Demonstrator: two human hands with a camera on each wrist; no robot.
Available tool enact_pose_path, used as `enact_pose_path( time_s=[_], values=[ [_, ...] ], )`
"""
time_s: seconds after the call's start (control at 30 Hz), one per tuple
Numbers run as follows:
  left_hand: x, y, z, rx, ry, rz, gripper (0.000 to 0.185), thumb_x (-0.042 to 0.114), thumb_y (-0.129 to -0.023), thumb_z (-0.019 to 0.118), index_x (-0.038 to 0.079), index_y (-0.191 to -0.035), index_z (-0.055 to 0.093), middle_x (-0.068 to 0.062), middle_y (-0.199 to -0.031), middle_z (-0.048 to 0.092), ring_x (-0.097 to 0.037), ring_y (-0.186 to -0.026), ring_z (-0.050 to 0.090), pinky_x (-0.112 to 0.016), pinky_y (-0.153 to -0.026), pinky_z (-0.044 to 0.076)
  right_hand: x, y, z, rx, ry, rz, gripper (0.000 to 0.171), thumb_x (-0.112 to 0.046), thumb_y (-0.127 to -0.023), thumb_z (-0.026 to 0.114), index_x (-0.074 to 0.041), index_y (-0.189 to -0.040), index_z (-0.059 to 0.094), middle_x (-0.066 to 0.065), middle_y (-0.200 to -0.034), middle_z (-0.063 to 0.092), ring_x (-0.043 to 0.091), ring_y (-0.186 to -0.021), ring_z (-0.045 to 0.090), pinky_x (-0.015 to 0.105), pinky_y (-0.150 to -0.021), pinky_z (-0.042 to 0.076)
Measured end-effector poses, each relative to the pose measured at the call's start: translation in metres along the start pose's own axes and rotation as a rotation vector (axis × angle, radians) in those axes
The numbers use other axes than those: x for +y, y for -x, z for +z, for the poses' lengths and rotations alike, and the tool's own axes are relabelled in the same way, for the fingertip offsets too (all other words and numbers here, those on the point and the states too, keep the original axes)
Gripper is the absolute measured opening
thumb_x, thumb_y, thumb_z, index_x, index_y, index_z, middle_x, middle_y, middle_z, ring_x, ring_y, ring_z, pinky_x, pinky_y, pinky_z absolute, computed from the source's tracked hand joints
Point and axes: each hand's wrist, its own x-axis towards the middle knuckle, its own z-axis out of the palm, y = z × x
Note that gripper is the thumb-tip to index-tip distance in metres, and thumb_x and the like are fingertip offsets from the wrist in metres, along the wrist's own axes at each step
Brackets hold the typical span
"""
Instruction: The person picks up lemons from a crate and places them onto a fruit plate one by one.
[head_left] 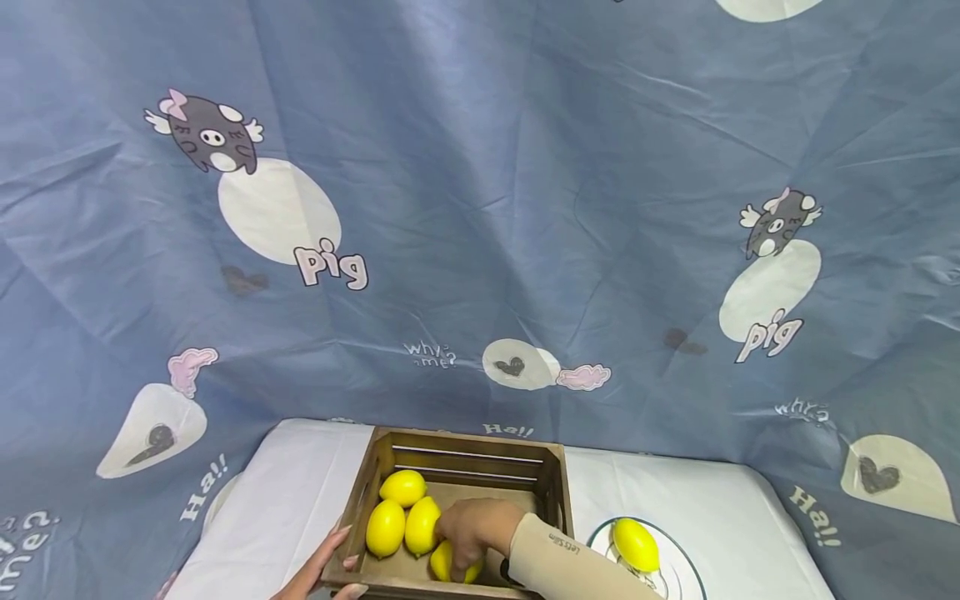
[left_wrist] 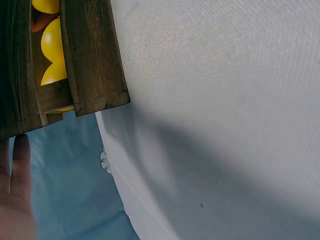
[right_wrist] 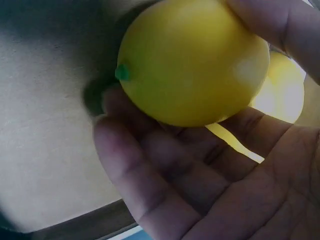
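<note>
1. The right hand (head_left: 471, 533), in a beige sleeve, was inside the dark brown slatted wooden crate (head_left: 551, 487), its fingers curled around 1 smooth yellow plastic lemon (head_left: 444, 563).
2. The right wrist view confirmed the grip: the held lemon (right_wrist: 192, 60) lay against the palm with fingers wrapped over it, close above the crate floor.
3. The held lemon sat at the near end of the crate, just beside 3 further yellow lemons (head_left: 403, 487) grouped along the crate's left side.
4. The left hand (head_left: 318, 575) rested with straight fingers against the crate's near left corner and gripped nothing.
5. 1 more yellow lemon (head_left: 636, 544) lay on a round white plate with a dark rim (head_left: 686, 575), right of the crate.
6. Crate and plate stood on the white-covered counter (head_left: 300, 492), before a blue cartoon-printed cloth backdrop (head_left: 480, 208).
</note>
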Motion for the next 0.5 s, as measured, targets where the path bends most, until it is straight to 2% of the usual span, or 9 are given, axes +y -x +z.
enact_pose_path(
  time_s=[0.27, 0.4, 0.5],
  values=[
    [0.004, 0.003, 0.0, 0.005, -0.046, -0.047, 0.083, 0.011, -0.07, 0.098, 0.015, -0.143, 0.059, -0.018, -0.133, 0.068, -0.024, -0.107, 0.07, -0.033, -0.076, 0.062, 0.002, 0.0, -0.001, 0.05, -0.029, 0.0, 0.025, -0.015, -0.074, 0.094, -0.018, -0.088, 0.073, -0.011, -0.074, 0.059, 0.009, -0.068, 0.052, 0.021, -0.062, 0.047],
    [0.008, 0.003, -0.002, -0.011, -0.045, -0.089, 0.078, 0.012, -0.073, 0.097, 0.014, -0.141, 0.06, -0.019, -0.133, 0.068, -0.028, -0.107, 0.07, -0.034, -0.074, 0.062, 0.002, 0.001, -0.002, 0.045, -0.042, -0.017, 0.023, -0.014, -0.074, 0.093, -0.017, -0.085, 0.073, -0.01, -0.073, 0.059, 0.009, -0.067, 0.052, 0.021, -0.061, 0.046],
    [0.012, 0.003, -0.004, -0.031, -0.024, -0.138, 0.072, 0.017, -0.078, 0.095, 0.013, -0.141, 0.059, -0.022, -0.134, 0.067, -0.036, -0.107, 0.071, -0.043, -0.074, 0.063, 0.002, 0.001, -0.002, 0.033, -0.047, -0.022, 0.023, -0.015, -0.075, 0.092, -0.017, -0.082, 0.071, -0.01, -0.07, 0.058, 0.009, -0.065, 0.05, 0.021, -0.058, 0.045]
  ],
)
